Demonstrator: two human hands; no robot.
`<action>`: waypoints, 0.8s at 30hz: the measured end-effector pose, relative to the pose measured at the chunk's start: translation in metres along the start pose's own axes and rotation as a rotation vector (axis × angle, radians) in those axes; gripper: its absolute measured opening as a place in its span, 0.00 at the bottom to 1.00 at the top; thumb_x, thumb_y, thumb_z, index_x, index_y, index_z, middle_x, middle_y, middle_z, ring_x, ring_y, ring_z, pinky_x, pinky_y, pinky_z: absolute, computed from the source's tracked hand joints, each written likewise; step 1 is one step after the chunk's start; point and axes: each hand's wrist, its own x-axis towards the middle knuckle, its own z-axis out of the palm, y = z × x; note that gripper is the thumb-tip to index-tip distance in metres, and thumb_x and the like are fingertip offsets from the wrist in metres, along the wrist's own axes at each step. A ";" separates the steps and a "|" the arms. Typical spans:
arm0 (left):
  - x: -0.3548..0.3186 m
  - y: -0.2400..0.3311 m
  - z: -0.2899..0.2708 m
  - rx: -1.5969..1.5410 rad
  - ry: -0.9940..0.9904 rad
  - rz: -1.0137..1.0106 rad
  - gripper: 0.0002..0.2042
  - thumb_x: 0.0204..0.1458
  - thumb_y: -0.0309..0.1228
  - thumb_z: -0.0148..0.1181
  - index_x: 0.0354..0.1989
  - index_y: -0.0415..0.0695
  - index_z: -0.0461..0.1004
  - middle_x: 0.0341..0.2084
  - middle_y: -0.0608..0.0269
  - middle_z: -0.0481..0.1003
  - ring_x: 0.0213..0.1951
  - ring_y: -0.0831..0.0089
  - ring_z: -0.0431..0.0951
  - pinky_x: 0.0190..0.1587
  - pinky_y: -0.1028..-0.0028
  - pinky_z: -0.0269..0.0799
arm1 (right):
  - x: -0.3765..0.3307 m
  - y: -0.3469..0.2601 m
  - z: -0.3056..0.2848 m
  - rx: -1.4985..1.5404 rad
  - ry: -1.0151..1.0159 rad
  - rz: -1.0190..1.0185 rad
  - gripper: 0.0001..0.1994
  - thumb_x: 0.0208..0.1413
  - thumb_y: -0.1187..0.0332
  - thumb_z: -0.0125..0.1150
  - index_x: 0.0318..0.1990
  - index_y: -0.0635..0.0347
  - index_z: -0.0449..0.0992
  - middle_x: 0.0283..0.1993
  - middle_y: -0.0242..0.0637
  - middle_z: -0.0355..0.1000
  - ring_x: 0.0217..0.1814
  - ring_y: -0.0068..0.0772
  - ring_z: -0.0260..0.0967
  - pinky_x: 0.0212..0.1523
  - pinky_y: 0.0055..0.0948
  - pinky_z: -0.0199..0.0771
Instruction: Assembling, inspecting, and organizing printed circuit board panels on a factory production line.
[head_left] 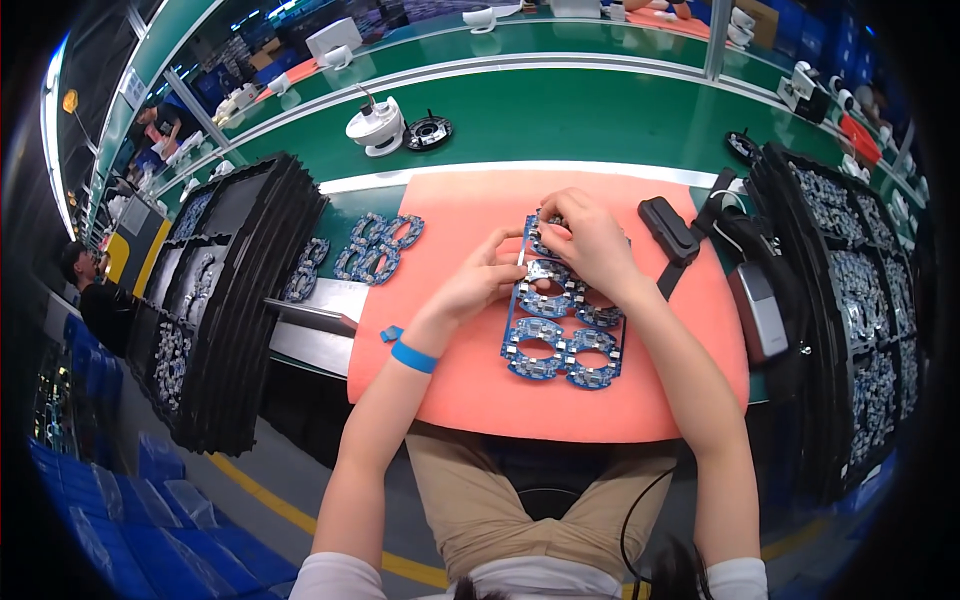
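Observation:
A panel of blue ring-shaped circuit boards (540, 331) lies on the salmon-coloured mat (450, 375) in front of me. My left hand (487, 272) grips the panel's left edge, thumb and fingers closed on it around its upper half. At the panel's top end, my right hand (588, 240) is closed, thumb and bent fingers pinching at the uppermost ring board. That hand covers much of the panel's upper right. Several detached ring boards (378, 262) lie beyond my left forearm, on the green table left of the mat.
Stacked black trays of boards stand left (245, 300) and right (800, 280). A black device (668, 230) with a strap lies on the mat's right side, near a grey power bank (762, 310). Behind are a white camera housing (376, 128) and a black round part (428, 132).

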 end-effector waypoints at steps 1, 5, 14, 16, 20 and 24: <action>0.000 0.000 0.000 0.001 -0.005 0.000 0.21 0.52 0.20 0.46 0.55 0.44 0.53 0.39 0.54 0.72 0.41 0.67 0.75 0.43 0.71 0.72 | -0.001 0.005 0.001 -0.063 -0.012 -0.079 0.06 0.46 0.73 0.57 0.32 0.63 0.70 0.38 0.38 0.69 0.38 0.37 0.69 0.37 0.30 0.72; 0.002 -0.004 -0.003 0.011 0.021 -0.011 0.21 0.52 0.20 0.46 0.56 0.42 0.55 0.39 0.54 0.72 0.40 0.69 0.75 0.42 0.74 0.72 | -0.005 0.010 0.007 -0.163 -0.073 -0.106 0.05 0.47 0.72 0.56 0.31 0.64 0.70 0.39 0.37 0.67 0.40 0.36 0.68 0.37 0.29 0.72; 0.004 -0.007 -0.007 -0.030 0.027 -0.024 0.20 0.50 0.19 0.48 0.53 0.42 0.57 0.40 0.56 0.71 0.38 0.69 0.76 0.41 0.74 0.73 | -0.006 0.009 0.010 -0.154 -0.055 -0.092 0.05 0.45 0.71 0.56 0.30 0.62 0.71 0.34 0.36 0.67 0.41 0.37 0.66 0.38 0.34 0.70; 0.003 -0.007 -0.007 -0.026 0.033 -0.026 0.20 0.50 0.19 0.48 0.53 0.42 0.57 0.40 0.56 0.71 0.38 0.69 0.76 0.41 0.74 0.73 | -0.006 0.009 0.010 -0.172 -0.055 -0.113 0.05 0.45 0.71 0.55 0.30 0.62 0.71 0.34 0.36 0.67 0.41 0.37 0.66 0.38 0.34 0.70; 0.003 -0.007 -0.007 -0.016 0.023 -0.019 0.20 0.50 0.19 0.48 0.53 0.41 0.57 0.40 0.56 0.71 0.38 0.69 0.76 0.41 0.73 0.74 | -0.006 0.009 0.009 -0.209 -0.084 -0.131 0.06 0.45 0.70 0.54 0.31 0.62 0.71 0.34 0.36 0.67 0.42 0.37 0.66 0.38 0.34 0.70; 0.003 -0.008 -0.007 -0.011 0.034 -0.018 0.19 0.51 0.21 0.49 0.53 0.39 0.58 0.39 0.54 0.72 0.38 0.67 0.76 0.43 0.73 0.72 | -0.007 0.008 0.010 -0.209 -0.091 -0.106 0.06 0.46 0.70 0.54 0.29 0.62 0.72 0.35 0.37 0.68 0.43 0.37 0.66 0.38 0.34 0.70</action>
